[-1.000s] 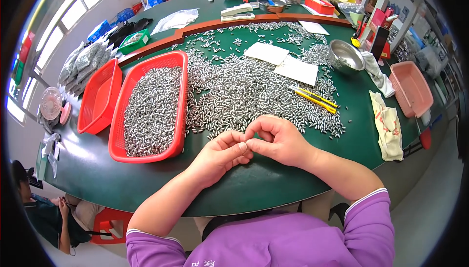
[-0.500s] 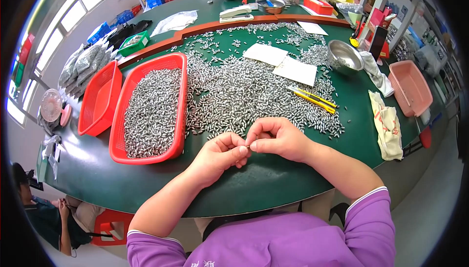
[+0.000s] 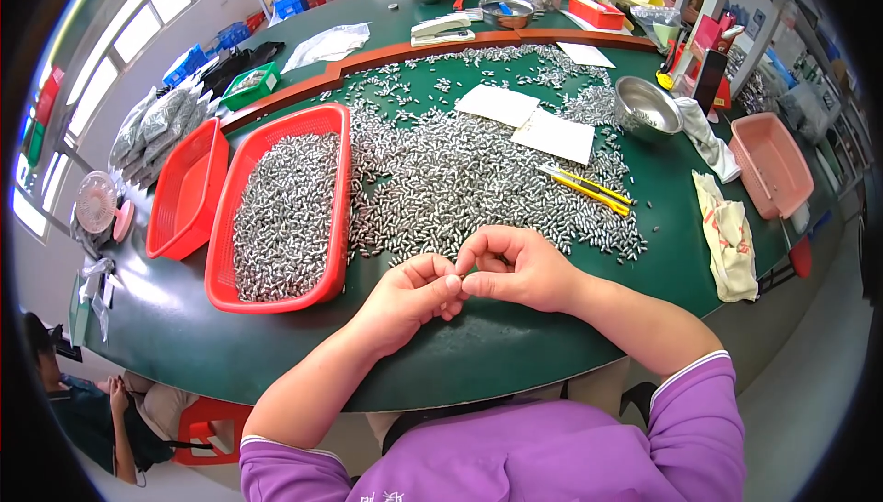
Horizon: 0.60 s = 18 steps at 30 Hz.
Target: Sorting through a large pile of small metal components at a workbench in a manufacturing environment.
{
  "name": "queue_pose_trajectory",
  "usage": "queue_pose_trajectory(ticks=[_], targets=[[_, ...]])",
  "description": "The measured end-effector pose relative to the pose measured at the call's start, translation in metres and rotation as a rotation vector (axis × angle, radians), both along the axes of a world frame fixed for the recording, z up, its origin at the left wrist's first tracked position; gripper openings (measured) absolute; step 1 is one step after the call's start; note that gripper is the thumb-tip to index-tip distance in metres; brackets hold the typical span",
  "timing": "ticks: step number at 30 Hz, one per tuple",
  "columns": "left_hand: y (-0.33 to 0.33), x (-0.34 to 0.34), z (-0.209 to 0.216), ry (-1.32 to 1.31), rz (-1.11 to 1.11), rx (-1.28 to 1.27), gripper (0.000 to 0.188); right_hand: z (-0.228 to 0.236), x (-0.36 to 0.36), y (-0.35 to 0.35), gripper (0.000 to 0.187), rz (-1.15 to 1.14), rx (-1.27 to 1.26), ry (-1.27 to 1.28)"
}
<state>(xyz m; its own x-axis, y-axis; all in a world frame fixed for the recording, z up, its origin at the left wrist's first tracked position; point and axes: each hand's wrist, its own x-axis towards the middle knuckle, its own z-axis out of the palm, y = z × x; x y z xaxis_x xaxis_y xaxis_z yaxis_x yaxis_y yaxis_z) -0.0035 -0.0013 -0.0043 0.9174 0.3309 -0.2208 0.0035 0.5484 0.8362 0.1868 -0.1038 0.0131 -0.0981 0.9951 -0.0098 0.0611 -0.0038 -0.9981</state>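
Green tabletop (image 3: 276,355) bears spread small silvery oval pieces (image 3: 432,171), their long axes pointing every which way. Just nearer the person, left hand (image 3: 412,302) and right hand (image 3: 522,268) meet, fingertips nearly closed; any held piece and its direction cannot be made out.

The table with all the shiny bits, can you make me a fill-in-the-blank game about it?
1. The basket full of silvery pieces is coloured ____.
2. The cutter lying on the loose pieces is mainly ____.
3. The hand nearer the full basket is the person's ____ one.
4. The top of the table is coloured ____.

Missing words: red; yellow; left; green.
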Motion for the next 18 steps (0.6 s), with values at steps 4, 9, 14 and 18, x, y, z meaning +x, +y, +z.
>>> queue_pose_trajectory(ticks=[4, 9, 14, 18], targets=[[-0.0013, -0.0003, 0.0004, -0.011, -0.014, -0.030, 0.014, -0.0071, 0.0008, 0.0009, 0.010, 0.005, -0.001, 0.032], [-0.0031, 0.0001, 0.0003, -0.008, 0.000, -0.025, 0.014, -0.0099, -0.0032, 0.0007, 0.009, 0.034, 0.098, 0.252], [-0.0022, -0.0001, 0.0013, -0.005, -0.002, -0.029, 0.013, -0.0101, -0.0030, 0.0019, 0.009, 0.034, 0.109, 0.229], [-0.0021, -0.0003, 0.0013, -0.007, -0.006, -0.027, 0.013, -0.0095, -0.0030, 0.0018, 0.009, 0.035, 0.106, 0.227]])
